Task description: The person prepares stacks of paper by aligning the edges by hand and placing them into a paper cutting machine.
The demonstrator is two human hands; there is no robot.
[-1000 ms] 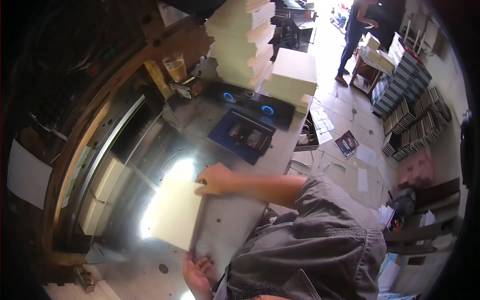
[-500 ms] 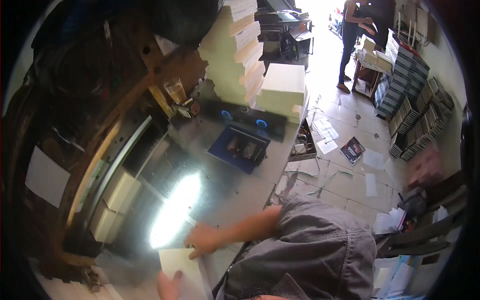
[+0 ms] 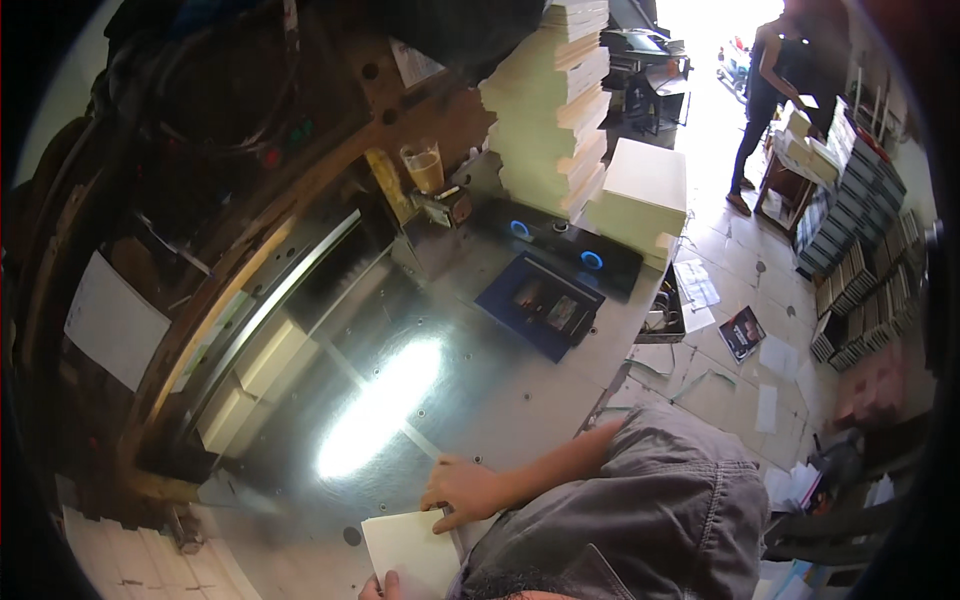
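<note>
A block of cream paper sheets lies at the near edge of the metal table. My right hand is bent over the block's far right corner, thumb on top and fingers curled at the edge. At the lower edge of the picture, my left hand grips the block's near left side; its thumb rests on top and most of the hand is cut off. The block sits flat between both hands.
Two cream paper blocks rest under the machine's bar at left. A dark blue folder, tall paper stacks and a glass of brown drink stand farther back. Another person stands at the far right beside piled bundles.
The view has shifted, so the scene sits farther right. Both hands stay on the paper block; the left has slid back toward its near edge. The other person has bent an arm lower.
</note>
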